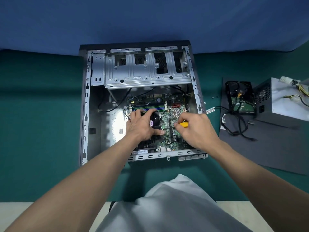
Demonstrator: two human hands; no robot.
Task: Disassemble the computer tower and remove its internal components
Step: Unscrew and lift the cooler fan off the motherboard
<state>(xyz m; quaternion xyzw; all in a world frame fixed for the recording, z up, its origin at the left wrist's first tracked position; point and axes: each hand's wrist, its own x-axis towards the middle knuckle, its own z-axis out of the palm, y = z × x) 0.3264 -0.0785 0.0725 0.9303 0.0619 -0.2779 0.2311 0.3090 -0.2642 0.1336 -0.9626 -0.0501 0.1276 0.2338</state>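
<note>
— so, where's the cooler fan [154,120] sitting?
— inside the computer tower [85,114], which lies on its side, open face up, on the green table [41,114]; the fan is on the left half of the motherboard [173,113], just this side of the memory slots [147,108].
— and the hands?
— the left hand [142,127] is on top of it; fingers curled over the far edge, thumb hooked round the near right corner, so it grips the housing; the right hand [195,129] pinches the yellow handle of a screwdriver [183,125] between thumb and fingertips.
— which way does the tool point?
— its long axis runs nearly level; handle on the right, dark shaft reaching left toward the fan's near right corner, beside the left thumb; the tip looks to be at a fastener there, though it's too small to be sure.
— what does the next move turn on?
— i'd judge a mounting screw at that corner is in hand; the fan lies left of the right fingers, and the left hand is plainly nearer, placed to lift it once the screws are free; a slipped tip could rake the board.
— anything out already?
— a power supply [284,101], a hard drive [240,97] and loose cables [234,126] sit on a dark side panel [267,148], well apart to the right.
</note>
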